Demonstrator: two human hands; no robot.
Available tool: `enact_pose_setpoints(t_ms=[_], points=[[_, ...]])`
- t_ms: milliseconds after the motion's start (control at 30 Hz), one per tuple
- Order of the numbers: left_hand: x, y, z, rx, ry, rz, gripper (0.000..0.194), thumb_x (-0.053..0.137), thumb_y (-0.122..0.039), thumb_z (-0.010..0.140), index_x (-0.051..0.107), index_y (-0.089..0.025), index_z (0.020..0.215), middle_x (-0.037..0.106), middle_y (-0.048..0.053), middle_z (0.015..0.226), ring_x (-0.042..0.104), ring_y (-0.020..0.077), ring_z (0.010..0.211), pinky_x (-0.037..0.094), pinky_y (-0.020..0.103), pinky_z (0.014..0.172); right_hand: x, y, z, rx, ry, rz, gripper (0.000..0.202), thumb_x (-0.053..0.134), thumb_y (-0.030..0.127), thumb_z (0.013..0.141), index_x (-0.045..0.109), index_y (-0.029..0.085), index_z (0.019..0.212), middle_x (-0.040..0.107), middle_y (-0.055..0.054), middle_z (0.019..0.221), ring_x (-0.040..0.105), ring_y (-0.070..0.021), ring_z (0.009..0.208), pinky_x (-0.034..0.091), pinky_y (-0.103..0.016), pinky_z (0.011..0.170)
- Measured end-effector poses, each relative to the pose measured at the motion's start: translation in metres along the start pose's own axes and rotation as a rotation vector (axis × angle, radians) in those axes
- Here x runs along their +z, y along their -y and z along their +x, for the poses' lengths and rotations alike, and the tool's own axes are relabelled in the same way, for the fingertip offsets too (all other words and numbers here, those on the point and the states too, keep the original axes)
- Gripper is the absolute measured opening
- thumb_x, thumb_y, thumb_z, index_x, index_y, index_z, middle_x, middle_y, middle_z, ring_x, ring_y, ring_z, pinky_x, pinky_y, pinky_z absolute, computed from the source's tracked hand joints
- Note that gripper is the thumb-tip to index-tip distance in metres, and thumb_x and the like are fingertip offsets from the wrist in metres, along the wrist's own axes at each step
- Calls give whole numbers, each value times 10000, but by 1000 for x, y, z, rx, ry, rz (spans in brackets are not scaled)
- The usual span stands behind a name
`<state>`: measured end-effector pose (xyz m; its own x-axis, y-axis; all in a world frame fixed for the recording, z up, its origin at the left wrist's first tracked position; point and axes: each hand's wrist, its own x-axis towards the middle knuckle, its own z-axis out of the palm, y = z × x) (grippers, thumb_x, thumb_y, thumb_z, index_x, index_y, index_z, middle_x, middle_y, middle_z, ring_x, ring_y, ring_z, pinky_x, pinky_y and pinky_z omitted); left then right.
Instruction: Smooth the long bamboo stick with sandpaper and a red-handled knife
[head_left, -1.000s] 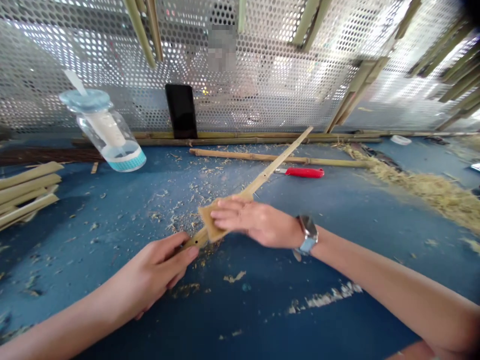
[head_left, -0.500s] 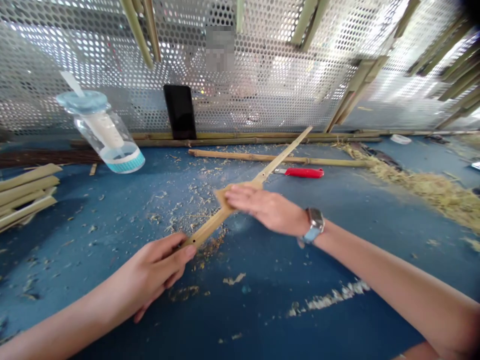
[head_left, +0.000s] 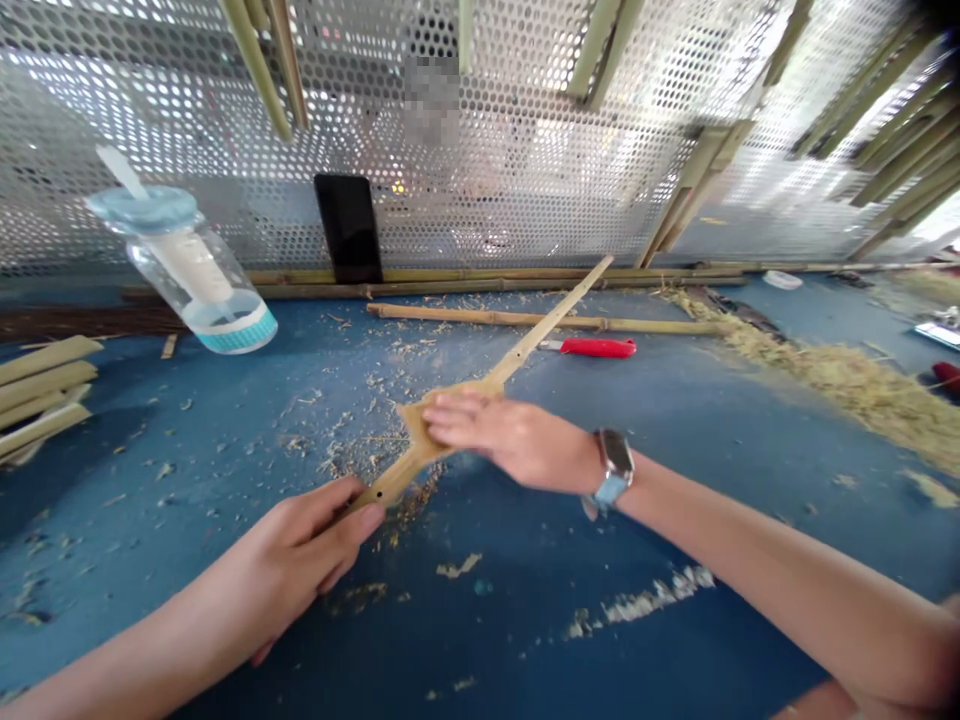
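Note:
My left hand (head_left: 300,560) is closed around the near end of a pale bamboo strip (head_left: 551,318), thumb on top close to a small dark hole. The strip slants up and away to the right, with more small holes along it. My right hand (head_left: 517,440), wearing a watch (head_left: 615,462), presses a tan sheet of sandpaper (head_left: 416,425) over the strip's middle. Its fingers lie together across the sheet, which bends over the strip; the thumb is hidden. Past the strip lies a red-handled knife (head_left: 598,348) on the blue table (head_left: 525,620).
Bamboo shavings (head_left: 352,420) litter the table, with a bigger heap (head_left: 832,385) at right. A bamboo stick (head_left: 465,315) lies across the back. A lidded bottle (head_left: 199,270) and an upright black phone (head_left: 350,228) stand before a perforated metal screen (head_left: 517,150). Bamboo pieces (head_left: 49,385) are stacked left.
My right hand has slid the sandpaper down the strip, nearer my left hand. The left hand keeps its hold. The view has shifted slightly.

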<state>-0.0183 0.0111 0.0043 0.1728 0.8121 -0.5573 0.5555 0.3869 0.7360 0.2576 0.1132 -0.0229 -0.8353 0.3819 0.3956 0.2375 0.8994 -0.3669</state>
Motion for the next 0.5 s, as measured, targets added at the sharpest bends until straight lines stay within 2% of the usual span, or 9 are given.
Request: enact_pose_setpoints(t_ms=[67,133,200,233,300,400,467,500], points=[[-1,1,-1,-27,13,12,576,496,-839,787,464,-266,834,479,-83,622,369,70,339,313,177,257,-21,-33,-16,175,-99,-44,507,465,71,1025,623,296,1452,598,-9,1522,459,-165,1492,368,-510,1269],[-1,4,0,-23,40,31,564,470,-829,832,457,-265,826,460,-94,616,349,58,326,316,168,259,-38,-59,-29,329,-159,-98,473,492,130,1037,629,326,1446,604,-1,1515,492,-190,1470,385,-530,1257],[-1,7,2,-13,54,47,549,480,-811,856,468,-263,827,447,-100,612,351,54,325,315,162,257,-42,-64,-32,379,-187,-142,455,495,154,1042,632,319,1443,610,-9,1509,501,-205,1463,392,-543,1251],[-1,9,2,-3,52,53,547,485,-809,858,478,-263,835,443,-101,610,365,59,331,319,163,257,-38,-58,-30,351,-183,-152,454,490,148,1042,635,310,1440,616,-14,1503,502,-205,1462,388,-549,1252],[0,12,3,36,30,62,555,486,-818,849,494,-263,860,442,-99,605,410,75,342,332,171,262,-21,-30,-19,210,-138,-143,456,473,110,1037,647,278,1423,633,-23,1484,488,-190,1473,361,-550,1267],[1,12,2,45,3,86,553,522,-808,819,498,-261,894,456,-106,591,458,97,315,332,198,264,12,23,3,-28,-26,-75,451,405,65,1040,636,143,1420,628,-79,1493,428,-155,1510,346,-428,1286],[0,10,2,29,13,70,523,571,-763,812,510,-252,912,533,-99,614,472,90,301,341,206,291,26,45,13,-60,20,-52,461,376,68,1050,610,125,1444,591,-81,1532,388,-142,1530,315,-383,1298],[-1,9,1,26,30,36,510,575,-744,822,523,-246,925,585,-87,645,493,87,308,359,208,317,28,48,15,-62,31,-43,465,372,74,1055,602,137,1455,583,-73,1541,378,-137,1534,312,-376,1298]])
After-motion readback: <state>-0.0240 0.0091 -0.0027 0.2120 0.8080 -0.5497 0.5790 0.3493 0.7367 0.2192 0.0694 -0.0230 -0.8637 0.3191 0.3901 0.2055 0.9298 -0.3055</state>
